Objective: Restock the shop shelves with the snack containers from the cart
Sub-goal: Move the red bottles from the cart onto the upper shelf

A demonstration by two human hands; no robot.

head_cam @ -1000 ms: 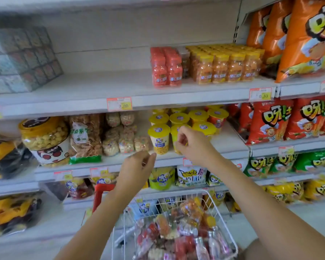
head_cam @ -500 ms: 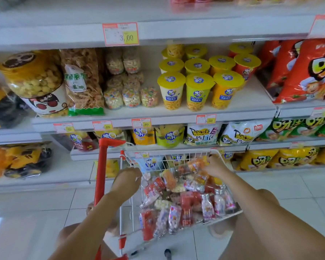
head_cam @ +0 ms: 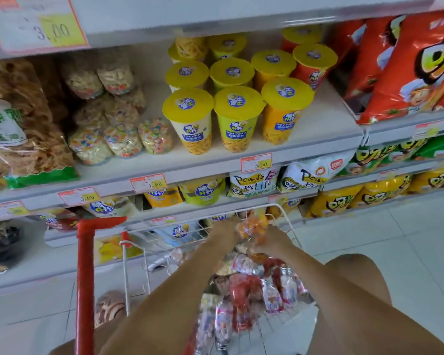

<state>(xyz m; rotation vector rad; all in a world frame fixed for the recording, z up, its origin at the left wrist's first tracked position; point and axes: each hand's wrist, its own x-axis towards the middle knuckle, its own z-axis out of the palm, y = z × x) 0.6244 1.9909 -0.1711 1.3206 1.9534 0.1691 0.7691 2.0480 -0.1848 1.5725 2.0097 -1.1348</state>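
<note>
Left hand (head_cam: 226, 226), head view, the only view: it is out over the far end of the cart (head_cam: 286, 216), fingers on an orange container (head_cam: 251, 226) that sits lifted just above the pile, near the far rim. It's blurred but reads as a grip. Right hand (head_cam: 274, 242) is just beside it on the right, fingers curled down into the pile under the orange container; cannot tell whether it holds anything, too smeared

Task things: snack containers (head_cam: 241, 298), small bottles with red and white wraps, lie heaped in the cart from near end to far end. Red handle (head_cam: 85, 252) stands left of the basket, no hand on it

Shelf (head_cam: 215, 160) ahead, above the cart, carries cups (head_cam: 237, 119) with yellow lids in rows, clear bags of coloured puffs (head_cam: 124, 140) to their left, red chip bags (head_cam: 408, 73) at right. No bottles like the cart's show on any shelf in frame

Progress, my judgement: early, middle at most. The cart looks close to full, one container is just being picked, and none is placed as far as this shows. Left to do: lift it out, find its shelf slot, set it upright, repeat for the whole heap
</note>
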